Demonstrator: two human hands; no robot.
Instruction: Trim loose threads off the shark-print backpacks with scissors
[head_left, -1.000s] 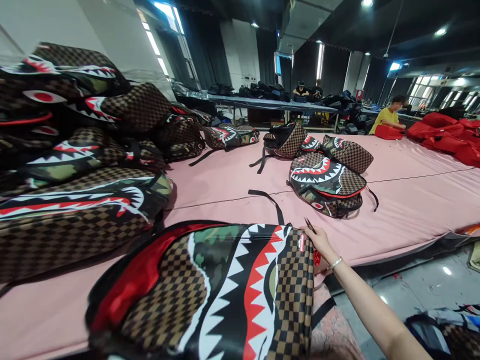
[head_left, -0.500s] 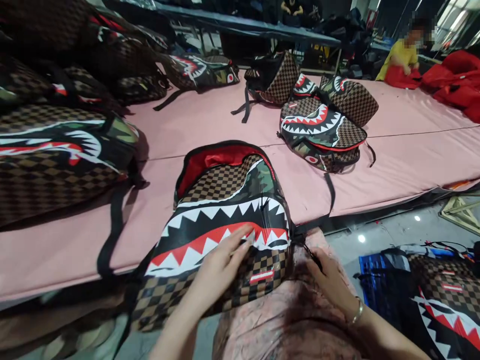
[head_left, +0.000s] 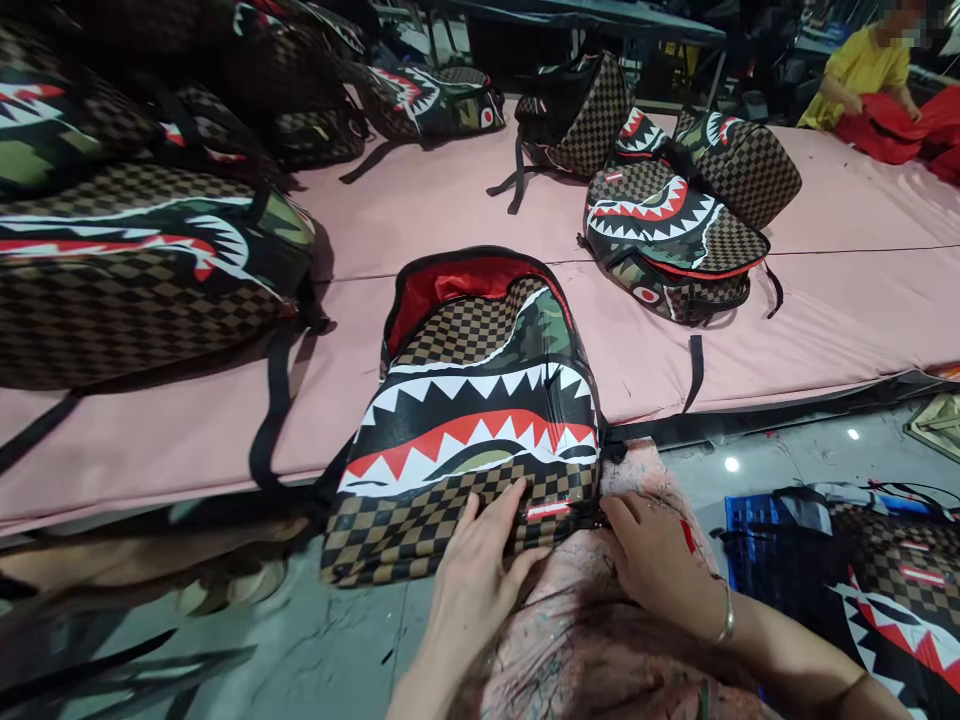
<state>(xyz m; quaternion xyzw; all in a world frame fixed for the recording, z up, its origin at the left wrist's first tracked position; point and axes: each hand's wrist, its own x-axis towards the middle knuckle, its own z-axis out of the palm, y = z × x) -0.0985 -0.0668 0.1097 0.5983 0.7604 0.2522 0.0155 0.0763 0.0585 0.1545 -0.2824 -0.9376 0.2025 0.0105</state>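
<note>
A brown checkered backpack (head_left: 465, 400) with a shark-mouth print and a red lining lies in front of me, hanging over the edge of the pink table (head_left: 825, 330) onto my lap. My left hand (head_left: 480, 580) rests flat on its bottom checkered panel, fingers spread, beside a small red label (head_left: 547, 510). My right hand (head_left: 656, 560) is curled at the backpack's lower right corner. Its fingertips pinch something small at the seam that I cannot make out. A bracelet sits on that wrist.
More shark-print backpacks are piled at the left (head_left: 142, 270) and lie at the table's middle (head_left: 671, 245) and back (head_left: 577, 115). Another backpack (head_left: 892, 590) lies on the floor at right. A person in yellow (head_left: 862, 65) works at the far right beside red bags.
The backpack has been turned and pulled toward me over the table edge. My left hand came into view and slid down to the bottom panel. My right hand moved to the lower right corner.
</note>
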